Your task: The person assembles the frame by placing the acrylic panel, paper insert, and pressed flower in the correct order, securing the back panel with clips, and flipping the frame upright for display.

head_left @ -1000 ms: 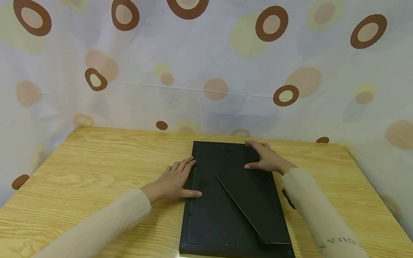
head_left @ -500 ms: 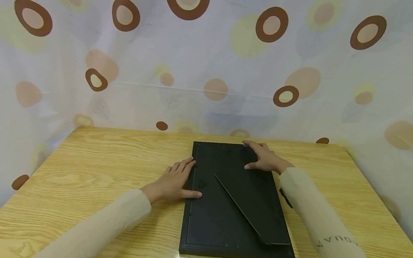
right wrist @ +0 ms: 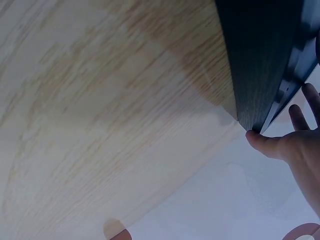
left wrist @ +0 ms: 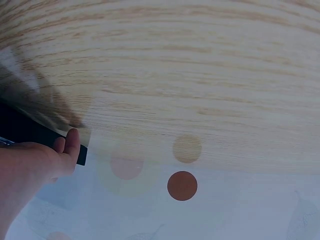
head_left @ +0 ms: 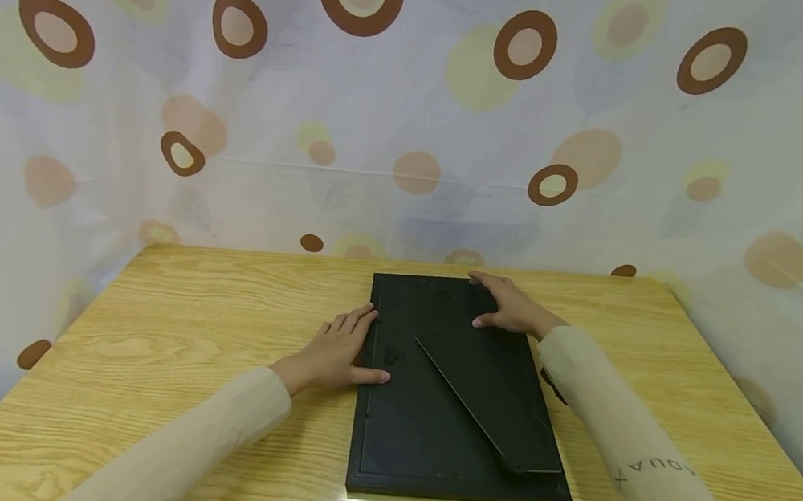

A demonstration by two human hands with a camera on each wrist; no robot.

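A black picture frame (head_left: 420, 434) lies back side up on the table, its flat black stand leg (head_left: 495, 413) slanting toward the near right corner. My left hand (head_left: 328, 355) rests at the frame's left edge, the extended thumb on the backing and the fingers along the side. At the far right corner my right hand (head_left: 515, 307) is spread, with fingertips on the far edge and the thumb over the backing. The frame's dark side (left wrist: 32, 127) shows beside my hand (left wrist: 47, 162) in the left wrist view. In the right wrist view, fingers meet the frame's edge (right wrist: 257, 55).
A light wooden table (head_left: 222, 306) bears the frame right of its middle. Behind and at both sides hangs a pale curtain (head_left: 376, 135) with brown and peach circles. Something small and dark (head_left: 552, 386) shows beneath my right sleeve.
My right forearm has shifted very slightly to the left. The hands stay at the same spots on the frame, which has not visibly moved on the table.
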